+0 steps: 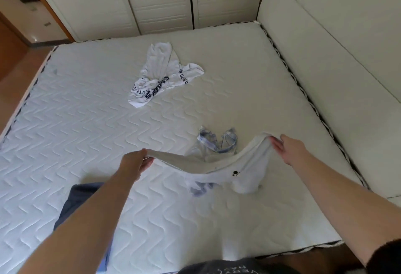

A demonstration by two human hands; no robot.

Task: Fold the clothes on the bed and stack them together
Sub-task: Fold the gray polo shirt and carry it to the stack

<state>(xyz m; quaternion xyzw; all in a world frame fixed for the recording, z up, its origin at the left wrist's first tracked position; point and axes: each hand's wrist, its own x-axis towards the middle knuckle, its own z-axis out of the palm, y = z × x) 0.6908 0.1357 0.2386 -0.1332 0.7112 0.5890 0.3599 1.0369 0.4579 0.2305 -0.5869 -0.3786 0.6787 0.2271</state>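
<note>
A white T-shirt with a small black mark [234,170] hangs stretched above the mattress between both hands. My left hand [135,162] pinches its left end and my right hand [286,147] pinches its right end, with the cloth sagging in the middle. Under it lies a crumpled blue-and-white plaid garment [213,143], partly hidden. Farther back rests a crumpled white shirt with dark blue lettering [161,78]. A dark blue garment [79,200] lies flat at the near left, partly behind my left forearm.
The white quilted mattress [86,121] fills the view. A padded headboard [336,56] runs along the right side. Wardrobe doors [162,0] stand beyond the far edge. Wooden floor [13,52] shows at the left.
</note>
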